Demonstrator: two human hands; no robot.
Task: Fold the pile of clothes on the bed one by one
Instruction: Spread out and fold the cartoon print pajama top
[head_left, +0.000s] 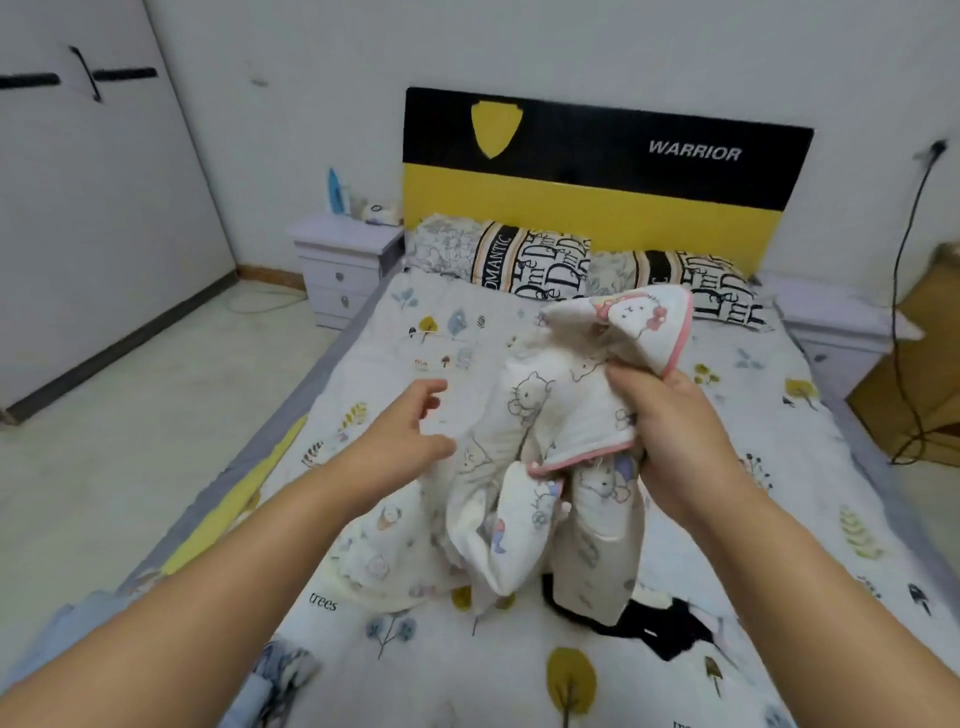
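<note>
White cotton printed with cartoon cats fills the middle of what we see: a small garment (545, 467) with pink trim, lifted above the bed (779, 467) and hanging in loose folds. We see the right hand (675, 431) gripping its upper part, fingers curled round a bunched edge, with a pink-bordered flap standing up above the knuckles and showing a cat face with a bow. The left hand (405, 431) is beside the garment on its left side, fingers relaxed and slightly spread; the thumb lies close against the cloth, but we cannot tell whether it actually touches.

Under the hanging cloth we make out more clothes lying on the bed: a pale printed piece (384, 561) to the lower left and a black piece (660, 623) to the lower right, partly hidden by the garment's lower end. The sheet carries a print of small trees and leaves. At the far end lie two patterned pillows (524, 260) against a black and yellow headboard (597, 171) lettered "WARRIOR". A white bedside cabinet (343, 265) stands to the left of the bed, with a few small items on top.
</note>
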